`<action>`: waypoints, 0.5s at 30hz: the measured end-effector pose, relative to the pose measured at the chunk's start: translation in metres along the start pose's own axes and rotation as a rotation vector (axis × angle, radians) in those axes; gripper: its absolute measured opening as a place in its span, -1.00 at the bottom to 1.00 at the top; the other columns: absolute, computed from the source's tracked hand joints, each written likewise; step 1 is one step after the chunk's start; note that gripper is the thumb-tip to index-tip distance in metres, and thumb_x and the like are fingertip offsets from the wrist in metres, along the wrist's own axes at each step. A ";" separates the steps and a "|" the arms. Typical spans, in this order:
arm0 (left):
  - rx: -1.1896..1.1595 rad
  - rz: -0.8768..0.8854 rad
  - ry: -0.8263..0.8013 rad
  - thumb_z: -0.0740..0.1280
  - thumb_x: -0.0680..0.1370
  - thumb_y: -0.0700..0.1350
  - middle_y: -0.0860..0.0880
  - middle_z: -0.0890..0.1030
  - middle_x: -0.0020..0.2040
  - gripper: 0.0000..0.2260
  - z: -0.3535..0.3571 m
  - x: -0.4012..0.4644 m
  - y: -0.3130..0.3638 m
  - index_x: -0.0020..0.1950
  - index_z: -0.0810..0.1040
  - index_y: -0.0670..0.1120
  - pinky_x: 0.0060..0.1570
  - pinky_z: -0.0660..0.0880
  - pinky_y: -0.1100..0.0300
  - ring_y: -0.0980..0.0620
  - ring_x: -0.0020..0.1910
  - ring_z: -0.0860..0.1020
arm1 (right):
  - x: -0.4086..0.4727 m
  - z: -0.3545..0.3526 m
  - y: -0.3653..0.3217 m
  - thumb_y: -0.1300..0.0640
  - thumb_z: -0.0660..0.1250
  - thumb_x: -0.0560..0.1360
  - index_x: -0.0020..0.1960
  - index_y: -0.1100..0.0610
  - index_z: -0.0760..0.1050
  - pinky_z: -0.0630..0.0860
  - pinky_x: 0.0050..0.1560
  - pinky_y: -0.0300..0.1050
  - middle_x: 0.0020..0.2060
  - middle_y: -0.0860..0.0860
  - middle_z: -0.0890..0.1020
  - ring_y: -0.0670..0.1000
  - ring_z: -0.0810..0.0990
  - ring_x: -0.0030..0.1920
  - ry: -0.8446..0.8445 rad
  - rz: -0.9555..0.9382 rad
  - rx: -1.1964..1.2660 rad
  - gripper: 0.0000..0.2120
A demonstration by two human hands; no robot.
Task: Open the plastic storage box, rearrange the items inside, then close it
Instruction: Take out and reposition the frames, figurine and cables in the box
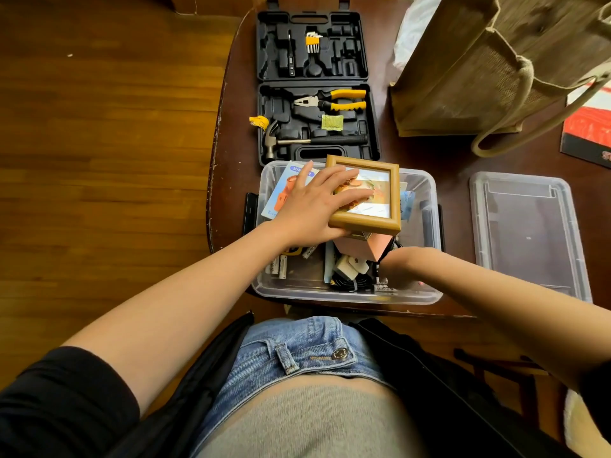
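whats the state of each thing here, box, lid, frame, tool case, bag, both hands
box: open, full of items
lid: off, flat on the table to the right
frame: tilted on the pile, glass up
tool case: open
bag: upright
left hand: flat on the frame
right hand: down in the box, fingers hidden

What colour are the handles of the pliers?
The pliers have yellow and black handles, seen in the head view.
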State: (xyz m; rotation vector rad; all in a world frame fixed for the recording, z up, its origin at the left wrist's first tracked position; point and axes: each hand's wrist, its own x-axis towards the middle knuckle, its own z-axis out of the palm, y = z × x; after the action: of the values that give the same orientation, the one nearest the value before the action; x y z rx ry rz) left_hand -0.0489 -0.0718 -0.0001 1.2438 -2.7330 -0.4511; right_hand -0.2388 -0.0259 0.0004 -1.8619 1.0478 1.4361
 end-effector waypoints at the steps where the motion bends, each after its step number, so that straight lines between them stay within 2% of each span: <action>1: -0.002 0.008 -0.005 0.33 0.47 0.17 0.02 0.15 0.53 -0.39 -0.001 0.000 -0.001 0.48 0.21 0.21 0.44 -0.16 -0.23 -0.02 0.52 0.03 | -0.007 -0.004 -0.002 0.30 0.12 0.57 0.31 0.24 0.43 0.52 0.14 -0.04 0.12 0.12 0.58 0.10 0.57 0.09 -0.006 -0.016 0.029 -0.66; 2: -0.003 0.018 -0.014 0.33 0.47 0.18 0.02 0.15 0.53 -0.39 -0.001 0.000 -0.003 0.48 0.20 0.21 0.45 -0.16 -0.22 -0.03 0.52 0.03 | -0.013 -0.008 -0.006 0.27 0.15 0.58 0.26 0.25 0.47 0.53 0.11 -0.04 0.06 0.11 0.60 0.09 0.58 0.04 0.023 -0.062 0.039 -0.71; 4: 0.004 0.043 -0.041 0.34 0.46 0.21 0.02 0.13 0.54 -0.36 -0.003 0.001 -0.008 0.49 0.18 0.22 0.45 -0.15 -0.21 -0.02 0.52 0.02 | -0.019 -0.014 -0.016 0.19 0.17 0.59 0.17 0.21 0.54 0.52 0.07 -0.03 0.05 0.10 0.62 0.11 0.58 0.02 0.215 -0.205 0.151 -0.75; 5: 0.009 0.056 -0.056 0.35 0.45 0.22 0.02 0.12 0.54 -0.33 -0.004 0.002 -0.010 0.50 0.16 0.22 0.45 -0.16 -0.20 -0.02 0.52 0.01 | -0.022 -0.017 -0.025 0.16 0.16 0.59 0.16 0.19 0.55 0.50 0.07 -0.02 0.07 0.10 0.62 0.11 0.57 0.04 0.326 -0.262 0.248 -0.75; 7: 0.005 0.078 -0.080 0.36 0.44 0.24 0.03 0.10 0.55 -0.30 -0.006 0.002 -0.014 0.51 0.14 0.21 0.44 -0.18 -0.18 -0.02 0.53 -0.01 | -0.021 -0.025 -0.042 0.14 0.11 0.60 0.21 0.13 0.52 0.45 0.11 -0.09 0.13 0.09 0.59 0.12 0.54 0.11 0.433 -0.312 0.337 -0.71; 10: -0.021 0.093 -0.099 0.35 0.43 0.26 0.03 0.09 0.55 -0.30 -0.008 0.002 -0.016 0.51 0.14 0.21 0.45 -0.20 -0.16 -0.01 0.53 -0.02 | 0.003 -0.034 -0.065 0.10 0.08 0.59 0.31 0.09 0.44 0.40 0.21 -0.11 0.19 0.09 0.56 0.12 0.50 0.20 0.457 -0.279 0.225 -0.66; 13: -0.017 0.086 -0.109 0.35 0.43 0.27 0.02 0.09 0.55 -0.29 -0.009 0.002 -0.014 0.51 0.14 0.21 0.45 -0.19 -0.17 -0.02 0.53 -0.02 | 0.040 -0.045 -0.082 0.10 0.09 0.60 0.37 0.20 0.36 0.32 0.35 0.05 0.32 0.19 0.43 0.19 0.40 0.31 0.425 -0.143 0.106 -0.62; 15: -0.007 0.077 -0.112 0.34 0.44 0.27 0.03 0.09 0.55 -0.29 -0.009 0.002 -0.013 0.51 0.13 0.20 0.45 -0.17 -0.18 -0.02 0.53 -0.02 | 0.058 -0.047 -0.090 0.18 0.09 0.63 0.44 0.28 0.22 0.22 0.42 0.03 0.39 0.25 0.30 0.22 0.28 0.40 0.405 -0.062 0.115 -0.59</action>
State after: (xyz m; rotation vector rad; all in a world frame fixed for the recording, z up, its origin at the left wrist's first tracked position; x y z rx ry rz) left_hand -0.0393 -0.0833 0.0048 1.1402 -2.8578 -0.5376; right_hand -0.1316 -0.0296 -0.0451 -2.1290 1.2174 0.9608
